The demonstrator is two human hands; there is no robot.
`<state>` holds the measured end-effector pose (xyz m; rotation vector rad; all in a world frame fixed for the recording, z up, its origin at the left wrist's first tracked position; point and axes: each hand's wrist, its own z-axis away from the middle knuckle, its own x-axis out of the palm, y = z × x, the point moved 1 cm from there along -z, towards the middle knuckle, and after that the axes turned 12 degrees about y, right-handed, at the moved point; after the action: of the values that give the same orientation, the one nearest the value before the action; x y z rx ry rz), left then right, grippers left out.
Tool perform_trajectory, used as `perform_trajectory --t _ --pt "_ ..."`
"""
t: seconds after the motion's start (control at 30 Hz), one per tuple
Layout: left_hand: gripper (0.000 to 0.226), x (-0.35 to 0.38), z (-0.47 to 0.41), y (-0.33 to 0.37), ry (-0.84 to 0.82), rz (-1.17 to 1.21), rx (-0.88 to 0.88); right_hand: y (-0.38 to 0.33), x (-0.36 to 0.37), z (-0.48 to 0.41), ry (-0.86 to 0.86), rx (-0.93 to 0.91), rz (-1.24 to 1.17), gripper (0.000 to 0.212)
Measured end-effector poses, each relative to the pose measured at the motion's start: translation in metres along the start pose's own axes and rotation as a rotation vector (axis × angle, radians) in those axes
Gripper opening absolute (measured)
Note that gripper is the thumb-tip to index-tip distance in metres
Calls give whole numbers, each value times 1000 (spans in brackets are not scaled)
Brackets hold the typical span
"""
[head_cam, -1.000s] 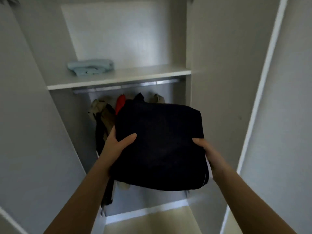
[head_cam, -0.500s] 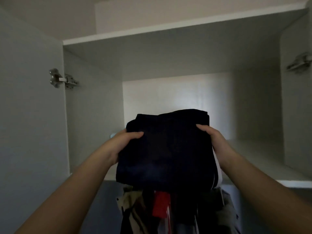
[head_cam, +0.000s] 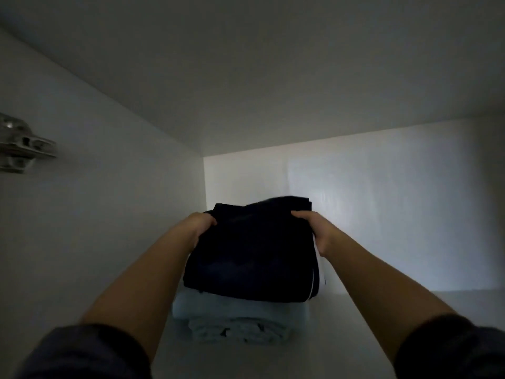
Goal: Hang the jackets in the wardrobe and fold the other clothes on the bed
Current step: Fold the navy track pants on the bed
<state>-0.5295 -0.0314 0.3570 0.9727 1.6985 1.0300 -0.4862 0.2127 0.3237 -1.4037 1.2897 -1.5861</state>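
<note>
Head view into the upper compartment of the wardrobe, dim light, pale panels all round. Dark garment, folded to a thick square, sits over a blue garment that lies folded on the shelf, toward the left side of the compartment and near the left wall. Near edge of the dark garment touches the top of the blue one; its far edge rises a little, and whether the whole fold rests down I cannot tell. A thin white stripe runs along its right edge. Left hand grips the far left corner of the dark garment, thumb curled over the top, fingers hidden beneath the cloth. Right hand grips the far right side likewise, thumb laid on top, fingers tucked under and out of sight. Both forearms reach forward bare, with dark sleeves at the bottom corners of the view. Blue garment shows its folded layers at the near face and sticks out a little past the dark fold at the near left. Back wall is brighter than the other panels, most of all low on the right. A metal hinge is fixed at the left edge of the view, well apart from the clothes
</note>
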Motion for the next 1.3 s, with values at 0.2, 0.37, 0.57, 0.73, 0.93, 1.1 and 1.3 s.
perform_trajectory --t 0.2,0.37,0.57,0.73,0.93,1.1,1.3 --pt "49 61 -90 -81 105 -716 119 68 22 -84 143 97 589 39" --pt "61 85 -92 -73 -21 -807 341 70 24 -87 204 49 681 36" --pt "66 117 -78 -93 -381 -874 455 78 25 -78 182 42 762 36" --pt "68 108 -81 -99 -480 -946 477 80 12 -57 112 176 552 17" --pt "70 102 -66 -103 -378 -990 296 91 8 -22 183 13 437 31" --pt "71 80 -31 -87 -88 -951 308 76 -17 65 138 -82 674 64" --pt "68 89 112 -39 -232 -654 654 54 -65 212 214 -179 680 54"
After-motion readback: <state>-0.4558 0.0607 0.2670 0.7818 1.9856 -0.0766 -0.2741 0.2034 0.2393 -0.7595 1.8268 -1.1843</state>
